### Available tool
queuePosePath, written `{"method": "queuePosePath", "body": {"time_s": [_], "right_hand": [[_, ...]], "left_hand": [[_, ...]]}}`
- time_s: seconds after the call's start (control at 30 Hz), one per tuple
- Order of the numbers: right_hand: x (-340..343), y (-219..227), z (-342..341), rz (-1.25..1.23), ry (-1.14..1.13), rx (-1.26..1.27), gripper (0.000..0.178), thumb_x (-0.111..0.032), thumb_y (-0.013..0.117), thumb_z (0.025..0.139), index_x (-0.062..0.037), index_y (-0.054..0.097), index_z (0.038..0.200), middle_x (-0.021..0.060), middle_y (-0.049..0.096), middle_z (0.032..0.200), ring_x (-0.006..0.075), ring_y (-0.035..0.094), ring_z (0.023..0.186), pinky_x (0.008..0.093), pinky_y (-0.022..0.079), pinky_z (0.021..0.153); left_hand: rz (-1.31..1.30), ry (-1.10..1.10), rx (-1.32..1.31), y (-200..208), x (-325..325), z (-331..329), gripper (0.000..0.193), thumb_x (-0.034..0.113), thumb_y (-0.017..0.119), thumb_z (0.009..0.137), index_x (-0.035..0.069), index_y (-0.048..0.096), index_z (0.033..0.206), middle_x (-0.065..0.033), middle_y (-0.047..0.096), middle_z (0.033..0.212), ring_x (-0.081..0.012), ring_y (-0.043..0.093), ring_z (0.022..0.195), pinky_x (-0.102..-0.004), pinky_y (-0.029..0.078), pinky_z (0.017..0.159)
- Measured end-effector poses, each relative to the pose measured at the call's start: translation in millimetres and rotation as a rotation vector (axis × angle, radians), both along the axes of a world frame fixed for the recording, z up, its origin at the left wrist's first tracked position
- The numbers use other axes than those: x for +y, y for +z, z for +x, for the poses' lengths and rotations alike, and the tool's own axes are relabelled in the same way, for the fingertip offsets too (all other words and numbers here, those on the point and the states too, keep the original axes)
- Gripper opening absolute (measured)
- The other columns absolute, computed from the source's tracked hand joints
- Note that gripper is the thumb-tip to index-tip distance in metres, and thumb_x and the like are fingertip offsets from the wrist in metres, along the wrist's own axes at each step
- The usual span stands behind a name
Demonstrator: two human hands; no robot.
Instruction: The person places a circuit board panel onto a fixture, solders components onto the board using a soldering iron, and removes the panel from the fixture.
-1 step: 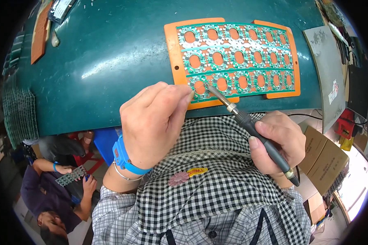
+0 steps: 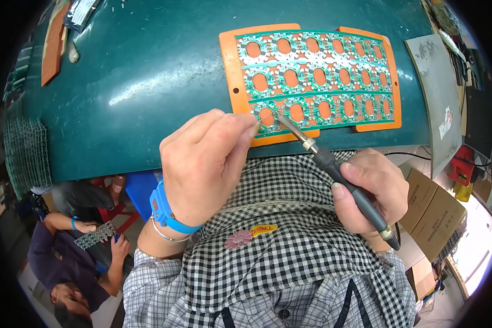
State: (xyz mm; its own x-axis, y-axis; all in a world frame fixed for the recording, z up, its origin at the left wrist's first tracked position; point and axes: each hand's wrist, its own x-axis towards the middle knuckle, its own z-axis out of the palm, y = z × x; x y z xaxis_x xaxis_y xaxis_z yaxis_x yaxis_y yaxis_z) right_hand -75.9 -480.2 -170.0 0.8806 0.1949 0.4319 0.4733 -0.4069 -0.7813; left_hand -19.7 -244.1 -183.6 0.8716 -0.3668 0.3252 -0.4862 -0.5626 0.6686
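Note:
My right hand (image 2: 373, 188) is wrapped round the dark handle of a soldering iron (image 2: 328, 163), its metal tip angled up and left onto the nearest row of circuit boards (image 2: 294, 77). Pinched in my left hand (image 2: 205, 156) is a thin wire, which looks like solder wire (image 2: 265, 116); its end runs towards the iron's tip. Both meet near the leftmost board of that row. The green boards lie in three joined strips on an orange tray (image 2: 236, 104), each board with an oval opening. My left fingertips hide the tray's lower left corner.
A green mat (image 2: 147, 65) covers the table. Stacked green boards (image 2: 27, 156) stand at its left edge, and a grey panel (image 2: 434, 87) at the right. Below left, a co-worker (image 2: 65, 257) holds a board strip. A cardboard box (image 2: 434, 213) sits on the floor at right.

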Motion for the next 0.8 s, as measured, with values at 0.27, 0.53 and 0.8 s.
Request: {"method": "queuePosePath", "body": {"time_s": [0.27, 0.53, 0.8], "right_hand": [[0.6, -1.1, 1.0, 0.014, -0.012, -0.018, 0.024, 0.003, 0.076, 0.067, 0.0057, 0.066, 0.089, 0.0132, 0.064, 0.070, 0.0251, 0.064, 0.056, 0.0320, 0.052, 0.051], [-4.1, 3.7, 0.7, -0.001, 0.002, -0.012, 0.023, 0.002, 0.076, 0.067, 0.0056, 0.066, 0.088, 0.0131, 0.064, 0.070, 0.0246, 0.064, 0.056, 0.0319, 0.051, 0.050], [-17.4, 2.8, -7.4, 0.125, -0.095, 0.040, 0.022, 0.001, 0.074, 0.068, 0.0049, 0.065, 0.088, 0.0133, 0.064, 0.071, 0.0239, 0.062, 0.057, 0.0323, 0.049, 0.052]], "left_hand": [[0.009, 0.011, 0.010, 5.7, -1.4, 0.8, 0.011, -0.007, 0.072, 0.078, 0.000, 0.068, 0.086, -0.0085, 0.059, 0.066, -0.0156, 0.056, 0.055, -0.0272, 0.043, 0.050], [0.082, -0.047, 0.006, 10.9, -0.7, 2.9, 0.011, -0.007, 0.073, 0.077, 0.000, 0.068, 0.085, -0.0075, 0.059, 0.066, -0.0155, 0.055, 0.054, -0.0274, 0.042, 0.049], [-0.027, -0.031, -0.057, 4.9, -9.0, -0.2, 0.012, -0.008, 0.073, 0.077, -0.001, 0.066, 0.084, -0.0083, 0.059, 0.066, -0.0137, 0.054, 0.053, -0.0263, 0.040, 0.048]]}}
